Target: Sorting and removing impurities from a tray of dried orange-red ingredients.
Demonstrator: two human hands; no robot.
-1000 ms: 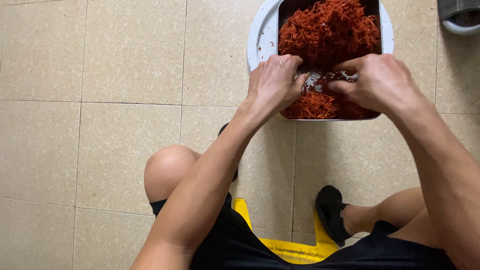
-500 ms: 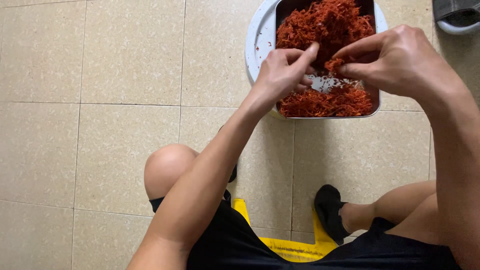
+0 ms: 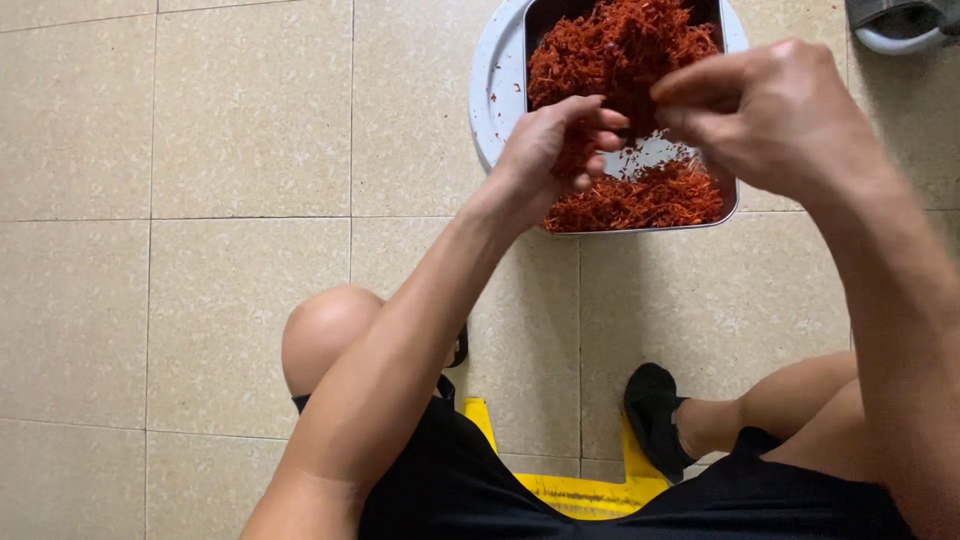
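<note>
Left hand point(image 3: 550, 150) and right hand point(image 3: 770, 115) pinch red shredded strands point(image 3: 625, 60) above the rectangular metal tray point(image 3: 730, 195); best teased apart gently, low over it.

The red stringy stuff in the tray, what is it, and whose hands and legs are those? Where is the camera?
The camera sits on a person's head and looks down, so you see their own arms, knees and a black shoe. They sit on a low yellow stool on a tiled floor. In front of them is a dark metal tray resting on a round white basin. The tray holds red shredded strands; I cannot tell exactly what food it is. The left hand and the right hand are raised above the tray, pinching a clump of the strands between their fingertips.
</note>
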